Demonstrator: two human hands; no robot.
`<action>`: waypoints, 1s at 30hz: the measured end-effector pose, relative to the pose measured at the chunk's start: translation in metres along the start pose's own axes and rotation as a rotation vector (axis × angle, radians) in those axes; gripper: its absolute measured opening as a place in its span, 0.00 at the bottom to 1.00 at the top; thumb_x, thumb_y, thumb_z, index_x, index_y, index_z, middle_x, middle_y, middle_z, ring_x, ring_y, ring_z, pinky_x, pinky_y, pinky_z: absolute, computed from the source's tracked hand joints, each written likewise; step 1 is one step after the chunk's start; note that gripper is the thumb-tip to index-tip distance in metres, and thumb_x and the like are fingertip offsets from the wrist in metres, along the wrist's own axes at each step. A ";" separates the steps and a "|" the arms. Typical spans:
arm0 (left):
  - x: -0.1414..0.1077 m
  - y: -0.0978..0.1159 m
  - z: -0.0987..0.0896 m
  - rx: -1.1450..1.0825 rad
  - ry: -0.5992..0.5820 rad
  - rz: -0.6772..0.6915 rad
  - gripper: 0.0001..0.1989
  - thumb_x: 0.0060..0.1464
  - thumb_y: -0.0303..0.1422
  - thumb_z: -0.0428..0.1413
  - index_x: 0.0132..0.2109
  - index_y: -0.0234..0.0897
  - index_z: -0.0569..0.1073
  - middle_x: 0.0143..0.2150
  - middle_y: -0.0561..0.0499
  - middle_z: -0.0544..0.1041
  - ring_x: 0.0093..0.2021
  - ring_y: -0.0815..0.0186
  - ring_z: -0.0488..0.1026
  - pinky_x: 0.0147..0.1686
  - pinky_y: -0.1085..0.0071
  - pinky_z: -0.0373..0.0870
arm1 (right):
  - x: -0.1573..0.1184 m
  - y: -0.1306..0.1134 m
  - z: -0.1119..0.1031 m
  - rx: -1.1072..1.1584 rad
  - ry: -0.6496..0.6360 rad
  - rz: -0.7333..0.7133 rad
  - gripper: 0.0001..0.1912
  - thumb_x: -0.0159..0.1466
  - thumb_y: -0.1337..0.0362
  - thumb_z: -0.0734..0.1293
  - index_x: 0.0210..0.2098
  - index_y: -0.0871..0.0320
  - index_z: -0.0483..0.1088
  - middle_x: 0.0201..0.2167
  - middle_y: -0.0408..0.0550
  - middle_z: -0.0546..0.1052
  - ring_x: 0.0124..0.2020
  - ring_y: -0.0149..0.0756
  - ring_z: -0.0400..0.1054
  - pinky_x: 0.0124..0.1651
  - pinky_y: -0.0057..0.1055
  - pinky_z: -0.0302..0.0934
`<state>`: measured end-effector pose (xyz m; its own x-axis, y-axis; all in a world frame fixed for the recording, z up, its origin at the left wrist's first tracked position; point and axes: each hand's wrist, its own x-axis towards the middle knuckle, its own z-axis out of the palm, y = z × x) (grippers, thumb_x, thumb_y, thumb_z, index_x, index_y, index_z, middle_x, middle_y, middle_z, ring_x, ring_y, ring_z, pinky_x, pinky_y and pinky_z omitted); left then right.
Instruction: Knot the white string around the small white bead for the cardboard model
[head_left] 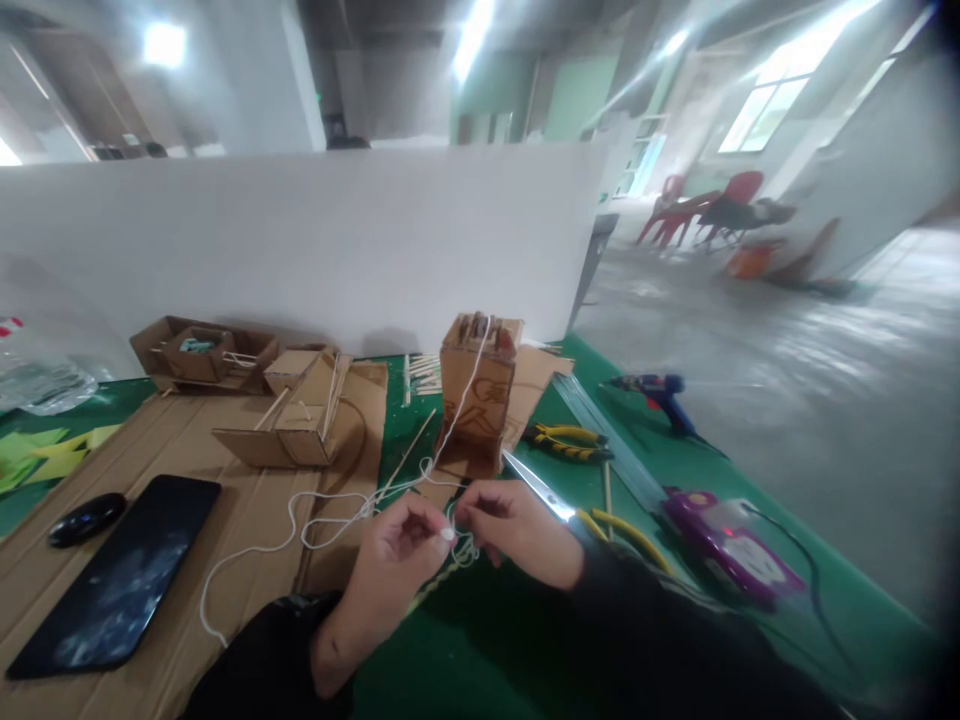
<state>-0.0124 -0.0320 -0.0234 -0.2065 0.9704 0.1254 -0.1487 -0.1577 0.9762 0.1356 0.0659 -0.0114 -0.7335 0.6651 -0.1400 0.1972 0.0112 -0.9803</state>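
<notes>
Both hands meet low in the middle of the view. My left hand (401, 555) pinches the white string (334, 520), with a small white bit of it at the fingertips. Close beside it on the right, my right hand (517, 525) is closed on the string too. From the hands, loose loops spread left over the cardboard, and one strand runs up to the top of an upright cardboard tower (480, 390). Some string hangs bunched below the fingers. Scissors (544, 485) with yellow handles lie just beyond my right hand, partly behind it.
Pliers (570, 442), a glue gun (664, 398), clear glue sticks (611, 440) and a purple power strip (731, 550) lie on the right. Left are cardboard models (300, 415), a black tablet (120, 570), a mouse (86, 518) and a plastic bottle (41, 375). A white partition (300, 240) stands behind.
</notes>
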 end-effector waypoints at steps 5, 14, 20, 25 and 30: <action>-0.001 0.001 0.001 -0.088 0.009 -0.045 0.05 0.46 0.29 0.62 0.30 0.35 0.72 0.27 0.54 0.73 0.29 0.70 0.70 0.32 0.76 0.66 | 0.004 -0.001 0.003 -0.015 -0.044 0.020 0.07 0.58 0.64 0.64 0.27 0.61 0.70 0.15 0.37 0.67 0.12 0.21 0.57 0.15 0.18 0.52; 0.000 -0.009 0.002 -0.283 -0.044 -0.172 0.06 0.46 0.31 0.63 0.30 0.35 0.73 0.25 0.54 0.73 0.26 0.72 0.67 0.28 0.77 0.62 | 0.006 -0.003 0.001 -0.068 -0.033 0.014 0.10 0.59 0.60 0.66 0.28 0.61 0.70 0.16 0.37 0.67 0.13 0.22 0.57 0.15 0.18 0.52; -0.001 -0.009 0.004 -0.165 -0.037 -0.179 0.07 0.47 0.32 0.62 0.31 0.34 0.72 0.24 0.54 0.70 0.26 0.71 0.65 0.27 0.76 0.61 | 0.006 -0.010 -0.004 -0.180 0.029 -0.018 0.10 0.61 0.61 0.65 0.28 0.61 0.70 0.15 0.37 0.66 0.14 0.22 0.57 0.17 0.19 0.51; -0.002 -0.008 0.005 -0.077 -0.040 -0.148 0.08 0.49 0.34 0.61 0.32 0.35 0.71 0.25 0.54 0.69 0.26 0.71 0.64 0.27 0.75 0.60 | 0.006 -0.010 -0.002 -0.174 0.021 -0.037 0.09 0.60 0.62 0.65 0.26 0.60 0.69 0.16 0.37 0.66 0.15 0.23 0.57 0.18 0.20 0.50; -0.002 -0.007 0.005 -0.043 -0.018 -0.149 0.07 0.49 0.33 0.61 0.31 0.35 0.71 0.25 0.54 0.70 0.26 0.71 0.65 0.27 0.76 0.61 | 0.007 -0.007 0.000 -0.211 0.025 -0.064 0.09 0.61 0.64 0.64 0.26 0.60 0.69 0.16 0.37 0.66 0.15 0.23 0.57 0.18 0.21 0.50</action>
<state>-0.0063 -0.0315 -0.0298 -0.1613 0.9868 -0.0169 -0.2175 -0.0188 0.9759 0.1291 0.0703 -0.0057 -0.7333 0.6760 -0.0727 0.2848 0.2083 -0.9357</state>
